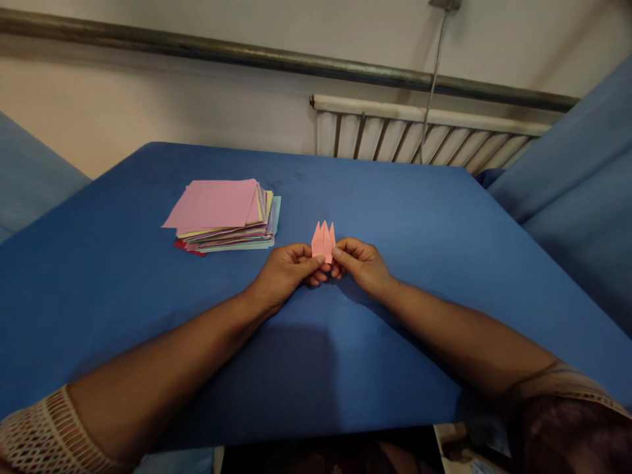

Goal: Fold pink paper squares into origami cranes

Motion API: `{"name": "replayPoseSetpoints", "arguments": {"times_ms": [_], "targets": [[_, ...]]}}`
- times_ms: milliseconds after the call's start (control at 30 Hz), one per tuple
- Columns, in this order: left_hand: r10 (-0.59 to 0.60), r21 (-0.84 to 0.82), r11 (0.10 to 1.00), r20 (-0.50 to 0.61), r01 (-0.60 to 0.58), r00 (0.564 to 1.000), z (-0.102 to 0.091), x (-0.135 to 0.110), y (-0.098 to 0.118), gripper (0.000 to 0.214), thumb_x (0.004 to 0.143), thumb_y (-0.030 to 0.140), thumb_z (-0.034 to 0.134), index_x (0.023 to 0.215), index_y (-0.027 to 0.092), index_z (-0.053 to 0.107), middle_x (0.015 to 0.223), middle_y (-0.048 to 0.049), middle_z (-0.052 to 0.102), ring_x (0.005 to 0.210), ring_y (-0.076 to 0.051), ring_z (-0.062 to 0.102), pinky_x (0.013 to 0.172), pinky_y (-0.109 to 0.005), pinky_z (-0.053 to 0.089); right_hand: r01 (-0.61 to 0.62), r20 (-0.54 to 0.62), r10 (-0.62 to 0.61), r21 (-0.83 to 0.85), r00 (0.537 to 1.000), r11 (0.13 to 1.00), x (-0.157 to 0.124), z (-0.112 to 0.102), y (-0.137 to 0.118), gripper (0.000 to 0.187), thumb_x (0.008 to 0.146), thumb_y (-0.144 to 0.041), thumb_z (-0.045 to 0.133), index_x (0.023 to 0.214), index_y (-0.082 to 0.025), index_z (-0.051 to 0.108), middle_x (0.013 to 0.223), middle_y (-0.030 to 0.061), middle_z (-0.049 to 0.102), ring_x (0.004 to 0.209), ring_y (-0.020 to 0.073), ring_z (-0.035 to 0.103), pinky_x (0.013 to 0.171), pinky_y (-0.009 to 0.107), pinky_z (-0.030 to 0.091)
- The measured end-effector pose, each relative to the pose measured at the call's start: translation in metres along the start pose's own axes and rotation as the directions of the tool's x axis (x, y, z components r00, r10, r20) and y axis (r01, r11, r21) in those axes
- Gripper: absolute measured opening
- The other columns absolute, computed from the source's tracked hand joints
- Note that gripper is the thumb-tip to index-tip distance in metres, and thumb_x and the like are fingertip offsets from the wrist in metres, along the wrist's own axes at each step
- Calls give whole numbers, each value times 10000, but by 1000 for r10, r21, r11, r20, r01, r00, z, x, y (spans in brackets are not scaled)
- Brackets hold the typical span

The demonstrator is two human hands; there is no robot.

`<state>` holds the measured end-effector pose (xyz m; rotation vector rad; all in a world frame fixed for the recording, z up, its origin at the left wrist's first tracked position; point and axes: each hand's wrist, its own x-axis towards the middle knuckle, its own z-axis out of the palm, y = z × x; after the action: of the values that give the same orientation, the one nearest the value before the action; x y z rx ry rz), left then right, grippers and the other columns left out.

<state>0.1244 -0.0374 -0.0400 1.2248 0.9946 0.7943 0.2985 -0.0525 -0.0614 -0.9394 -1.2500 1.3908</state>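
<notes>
Pink paper point(323, 242), held at both sides

Both my hands are closed on the paper, a small folded piece with three sharp points that stand up, away from me. My left hand point(284, 271) grips its lower left, the thumb point(309, 265) lying across the bottom edge and the fingers bent behind and beneath. My right hand point(366, 264) pinches the right edge, its thumb point(347, 259) pressed on the front. The fingertips of both hands nearly meet below the fold; I cannot tell whether any of them touch the table point(419, 224).

The paper is near the middle of that blue table, to the right of a stack point(217, 204) and a little nearer to me. The stack is loose and uneven, with a pink sheet on top, yellow and pale blue edges showing at its side, and a bit of red sticking out at the lower left corner.

My forearms come in from either side, the left one out of an openwork sleeve point(54, 434). Beyond the table are a pale radiator point(385, 135), a pipe point(237, 54) along the wall point(207, 99), and a hanging cord point(436, 59). Blue cloth point(573, 178) hangs at the right.
</notes>
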Motion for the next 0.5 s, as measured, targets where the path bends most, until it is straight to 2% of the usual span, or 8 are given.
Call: {"name": "replayPoseSetpoints", "arguments": {"times_ms": [167, 367, 500], "targets": [[58, 44, 997, -16, -57, 998, 0, 1, -1, 257, 743, 372, 753, 785, 142, 646, 760, -38, 725, 593, -114, 642, 569, -245, 512, 7, -1, -7, -12, 1000, 1000, 1, 1, 2, 353, 821, -550, 662, 783, -205, 594, 634, -25, 642, 554, 108, 596, 555, 267, 502], [200, 236, 955, -55, -182, 978, -3, -2, -9, 246, 788, 396, 714, 826, 161, 651, 779, -32, 721, 676, -140, 668, 652, -271, 541, 59, -23, -60, -62, 998, 996, 0, 3, 2, 348, 848, -544, 631, 812, -201, 590, 668, -15, 654, 563, 101, 598, 552, 257, 501], [255, 352, 911, -75, -214, 964, -4, -3, -11, 254, 813, 416, 686, 818, 164, 651, 791, -40, 726, 717, -155, 679, 673, -268, 535, 76, -39, -78, -54, 996, 996, -1, 5, 0, 330, 823, -524, 672, 865, -205, 599, 687, -19, 661, 584, 100, 607, 556, 253, 503]]}}
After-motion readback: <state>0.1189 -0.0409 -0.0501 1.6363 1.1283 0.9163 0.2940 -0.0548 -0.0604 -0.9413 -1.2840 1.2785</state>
